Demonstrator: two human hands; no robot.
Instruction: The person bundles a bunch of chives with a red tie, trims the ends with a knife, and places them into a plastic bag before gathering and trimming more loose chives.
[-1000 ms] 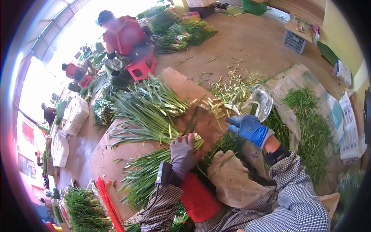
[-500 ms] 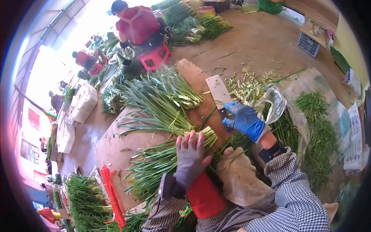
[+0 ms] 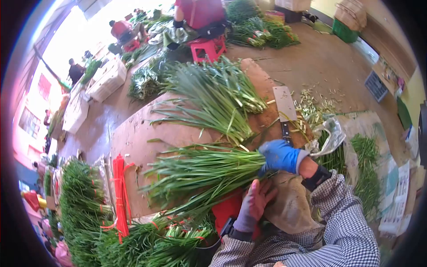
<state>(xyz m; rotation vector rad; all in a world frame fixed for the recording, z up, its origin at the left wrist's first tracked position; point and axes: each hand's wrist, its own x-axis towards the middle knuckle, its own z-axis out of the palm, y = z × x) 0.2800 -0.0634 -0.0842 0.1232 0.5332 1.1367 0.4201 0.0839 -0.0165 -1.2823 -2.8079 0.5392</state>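
Note:
My right hand (image 3: 281, 156), in a blue glove, is closed round the cut end of a bunch of long green stalks (image 3: 213, 167). Just below the bunch is my left hand (image 3: 255, 202), in a grey and pink glove, with its fingers apart and nothing held. A cleaver (image 3: 284, 104) with a black handle lies on the brown board (image 3: 133, 142), above my right hand. Another pile of green stalks (image 3: 213, 102) rests on the board beyond the bunch.
Red ties (image 3: 119, 191) hang over the board's left edge. Tied green bundles (image 3: 82, 209) lie at the lower left. Trimmings (image 3: 318, 104) and a plastic bag (image 3: 331, 135) are at the right. A person (image 3: 202, 15) is near a red stool (image 3: 208, 48).
My right hand has let go of the cleaver and taken hold of the stalk ends. My left hand has come off the stalks and moved down and right. The view has shifted.

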